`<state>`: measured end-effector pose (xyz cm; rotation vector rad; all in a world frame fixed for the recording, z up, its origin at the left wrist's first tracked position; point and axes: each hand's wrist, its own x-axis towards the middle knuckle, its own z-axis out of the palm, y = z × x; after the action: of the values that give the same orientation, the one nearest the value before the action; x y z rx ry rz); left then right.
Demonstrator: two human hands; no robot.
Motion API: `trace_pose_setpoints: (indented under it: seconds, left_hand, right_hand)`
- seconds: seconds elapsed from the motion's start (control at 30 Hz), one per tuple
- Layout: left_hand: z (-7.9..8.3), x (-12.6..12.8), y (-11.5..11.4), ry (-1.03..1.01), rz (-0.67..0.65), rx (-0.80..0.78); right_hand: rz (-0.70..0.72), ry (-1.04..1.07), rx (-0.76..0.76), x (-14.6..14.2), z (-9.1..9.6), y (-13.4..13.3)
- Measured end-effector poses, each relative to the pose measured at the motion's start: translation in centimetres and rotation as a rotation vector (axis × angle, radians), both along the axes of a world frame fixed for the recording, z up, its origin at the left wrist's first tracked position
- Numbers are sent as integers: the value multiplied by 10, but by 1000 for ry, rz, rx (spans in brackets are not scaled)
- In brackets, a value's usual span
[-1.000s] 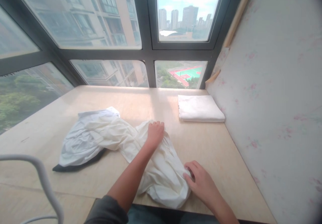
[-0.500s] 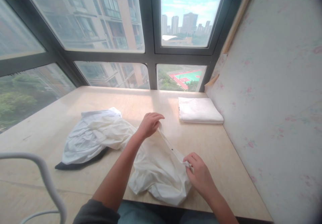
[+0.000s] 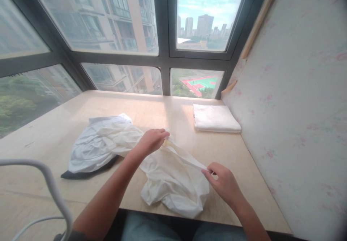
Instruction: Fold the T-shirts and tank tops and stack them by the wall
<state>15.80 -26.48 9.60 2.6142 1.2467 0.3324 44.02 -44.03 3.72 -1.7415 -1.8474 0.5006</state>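
A crumpled, thin cream-white garment [image 3: 173,183] lies on the wooden surface in front of me, part of it hanging a little over the near edge. Its upper edge is stretched in a straight band between my hands. My left hand [image 3: 153,140] pinches one end of that band, its fingers closed on the cloth. At the lower right, my right hand [image 3: 223,181] holds the other end between thumb and fingers. The garment runs left into a heap, where it meets a white cloth [image 3: 89,150] with a dark piece [image 3: 81,175] under it.
A folded white cloth [image 3: 217,118] lies at the back right beside the floral-papered wall [image 3: 292,125]. A grey-white curved tube [image 3: 51,186] crosses the lower left. Framed windows [image 3: 200,17] rise behind the pale wooden surface [image 3: 119,102].
My left hand has moved left and slightly down, and my right hand a little to the right. The garment's edge between them is now drawn out wider and flatter.
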Motion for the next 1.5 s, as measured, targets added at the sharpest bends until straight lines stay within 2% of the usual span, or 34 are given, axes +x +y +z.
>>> trace_pose_setpoints:
  seconds: [0.17, 0.27, 0.4, 0.57, 0.63, 0.73, 0.87, 1.03, 1.1, 1.2, 1.27, 1.37, 1.5]
  left_hand:
    - [0, -2, 8, -144, -7, 42]
    - [-2, -2, 13, -256, -55, -11]
    - [0, -4, 14, -360, -52, -148]
    - [8, -7, 15, -393, -6, -241]
    - [9, -6, 15, -393, -10, -277]
    - [9, -5, 16, -399, -24, -325]
    - [17, -9, 14, -436, -34, -375]
    - [47, -17, 7, -387, -104, -497]
    - [60, -19, 2, -305, -144, -538]
    - [68, -20, -4, -203, -158, -496]
    - [67, -20, -7, -189, -144, -460]
    - [58, -24, -7, -253, -121, -449]
    - [38, -30, -1, -368, -19, -345]
  right_hand:
    - [99, 7, 121, 1, 7, -4]
    - [177, 41, 169, 0, 14, -8]
    - [224, 26, 97, 1, 20, -11]
    - [220, -103, -98, 2, 11, -13]
    - [236, -168, -99, 2, 6, -13]
    - [213, -190, -19, 4, 2, -11]
    - [25, 4, 39, 15, 7, -6]
    - [-261, 580, 170, 28, 26, 10]
    - [-319, 749, 214, 32, 35, 19]
    - [-369, 861, 259, 38, 46, 32]
    - [-388, 859, 245, 42, 50, 39]
    - [-371, 781, 120, 47, 51, 44]
    - [-229, 773, -84, 49, 51, 41]
